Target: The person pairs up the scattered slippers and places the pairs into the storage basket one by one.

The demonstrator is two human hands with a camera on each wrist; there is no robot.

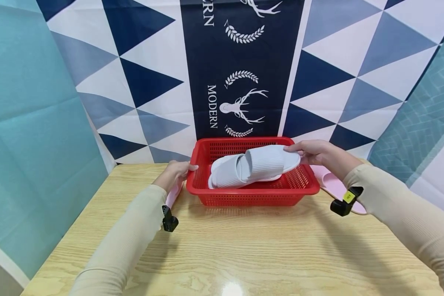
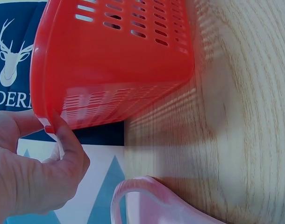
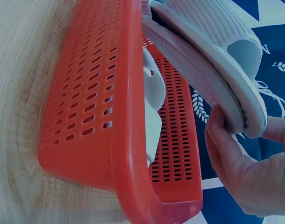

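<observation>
A red plastic basket [image 1: 251, 191] with slotted walls stands on the table against the backdrop. My left hand [image 1: 174, 173] grips its left rim, with thumb and fingers around the edge in the left wrist view. My right hand [image 1: 315, 153] pinches the end of white slippers [image 1: 267, 161] above the basket's right side. In the right wrist view, two stacked soles [image 3: 226, 100] show between thumb and fingers. These slippers slant down toward the left into the basket. More white slippers [image 3: 154, 86] lie inside the basket, partly hidden under the held ones.
A pink slipper [image 1: 336, 188] lies on the table right of the basket, partly behind my right forearm. Another pink slipper [image 2: 152, 200] is at the left, mostly covered by my left arm in the head view. A patterned cloth [image 1: 240, 61] hangs behind the wooden table [image 1: 244, 242].
</observation>
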